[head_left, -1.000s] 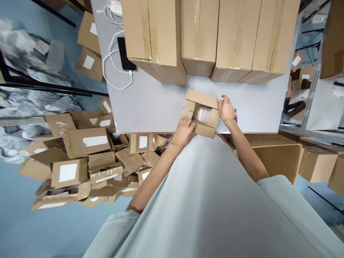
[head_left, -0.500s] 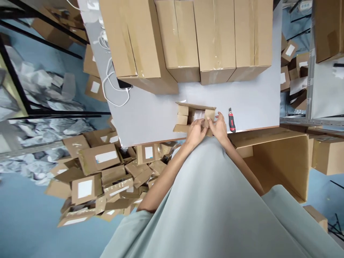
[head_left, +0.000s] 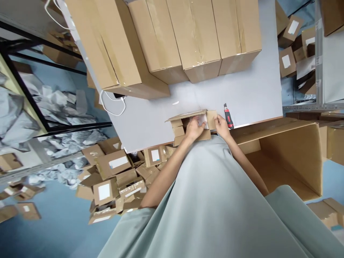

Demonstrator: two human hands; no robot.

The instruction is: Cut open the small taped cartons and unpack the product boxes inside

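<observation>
A small open cardboard box [head_left: 179,132] sits at the front edge of the grey-white table, its flaps spread. My left hand [head_left: 195,128] reaches into it, fingers curled and partly hidden by the back flap. By its thumb shows something white [head_left: 203,119] inside the box, too covered to name. My right hand [head_left: 221,127] pinches the outer edge of the box's right flap [head_left: 211,119]. Just right of that hand lies a red and black utility knife [head_left: 228,116], blade out and pointing away from me.
Several tall taped cartons [head_left: 197,43] stand along the back of the table [head_left: 242,89]. A white cable [head_left: 118,114] loops at left. A large open carton [head_left: 285,157] is at my right. Small boxes [head_left: 113,163] are heaped below left; grey bags [head_left: 70,132] fill racks beyond.
My left hand has moved deeper into the box. My right hand has shifted to the right flap, which is now folded outward. The view has turned and shifted slightly.
</observation>
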